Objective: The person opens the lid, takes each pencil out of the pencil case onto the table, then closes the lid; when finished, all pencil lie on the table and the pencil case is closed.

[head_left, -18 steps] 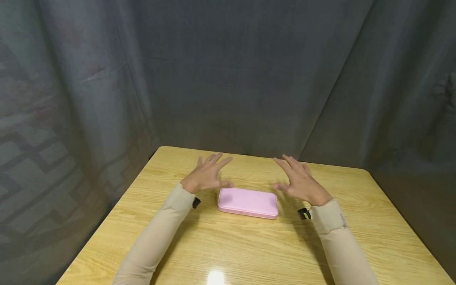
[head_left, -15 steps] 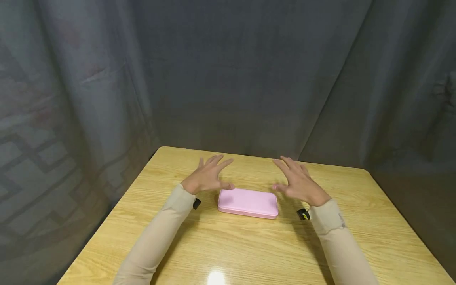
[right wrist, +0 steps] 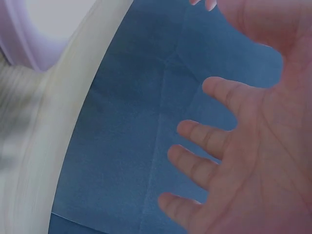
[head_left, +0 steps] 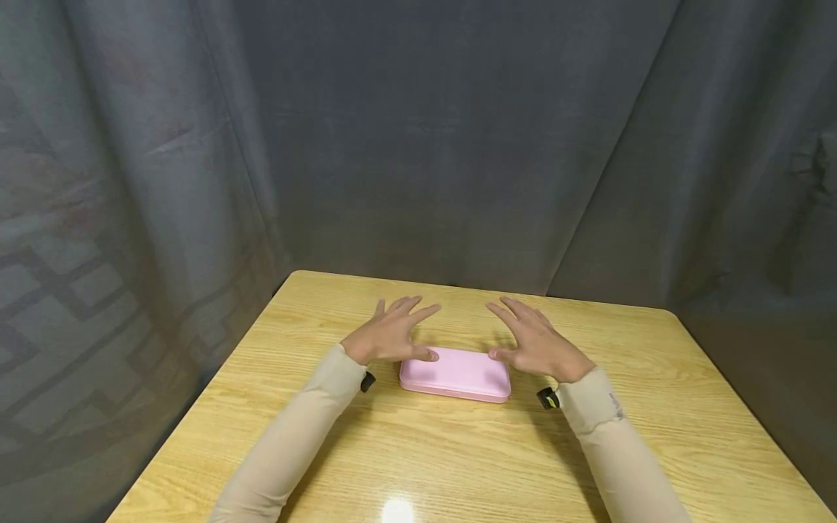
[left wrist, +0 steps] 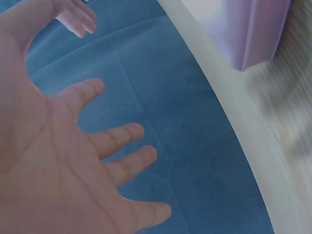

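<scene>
A closed pink case (head_left: pixel 458 376), long and flat with rounded corners, lies on the wooden table. My left hand (head_left: pixel 389 338) hovers over its left end, fingers spread and thumb apart. Above the right end is my right hand (head_left: pixel 539 345), spread in the same way. Both palms face inward, and neither hand holds anything. In the left wrist view, a corner of the pink case (left wrist: pixel 261 34) shows at the top right, apart from the fingers. The right wrist view has another corner of the pink case (right wrist: pixel 29 44) at the top left, likewise apart from the fingers.
The light wooden table (head_left: pixel 418 450) reaches out on all sides of the case, with its far edge behind the hands. Dark grey curtains (head_left: pixel 418 145) hang behind it and along both sides. A bright light reflection lies on the tabletop near the front.
Both hands have moved inward and slightly down in the head view, closer to each other and over the case. The fingers stay spread, and the case has not moved.
</scene>
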{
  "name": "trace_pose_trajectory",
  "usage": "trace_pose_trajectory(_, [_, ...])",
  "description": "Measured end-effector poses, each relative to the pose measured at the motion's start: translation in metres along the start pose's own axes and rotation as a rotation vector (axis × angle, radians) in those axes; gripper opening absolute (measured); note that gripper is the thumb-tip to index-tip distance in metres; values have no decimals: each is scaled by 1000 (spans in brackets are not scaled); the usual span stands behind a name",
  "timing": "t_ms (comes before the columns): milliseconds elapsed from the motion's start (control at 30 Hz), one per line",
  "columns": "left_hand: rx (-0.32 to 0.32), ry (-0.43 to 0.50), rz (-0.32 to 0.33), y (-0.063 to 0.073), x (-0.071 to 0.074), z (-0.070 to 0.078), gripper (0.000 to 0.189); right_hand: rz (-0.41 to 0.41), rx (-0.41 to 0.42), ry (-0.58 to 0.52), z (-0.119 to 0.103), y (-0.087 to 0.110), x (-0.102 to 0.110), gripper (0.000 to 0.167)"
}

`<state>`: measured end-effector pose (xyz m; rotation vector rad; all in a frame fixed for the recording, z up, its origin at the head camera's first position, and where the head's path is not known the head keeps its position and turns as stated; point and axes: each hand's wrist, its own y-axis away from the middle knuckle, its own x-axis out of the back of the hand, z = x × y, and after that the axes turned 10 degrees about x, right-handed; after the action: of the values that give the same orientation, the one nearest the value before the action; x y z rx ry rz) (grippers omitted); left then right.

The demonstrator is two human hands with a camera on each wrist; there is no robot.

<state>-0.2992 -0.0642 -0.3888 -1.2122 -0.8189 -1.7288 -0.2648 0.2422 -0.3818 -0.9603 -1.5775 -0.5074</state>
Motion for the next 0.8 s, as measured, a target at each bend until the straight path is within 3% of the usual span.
trace_pose_trajectory(800, [-41,-54,-76,1,-19,10,97,-55,74,-23,-15,-8,-23,84])
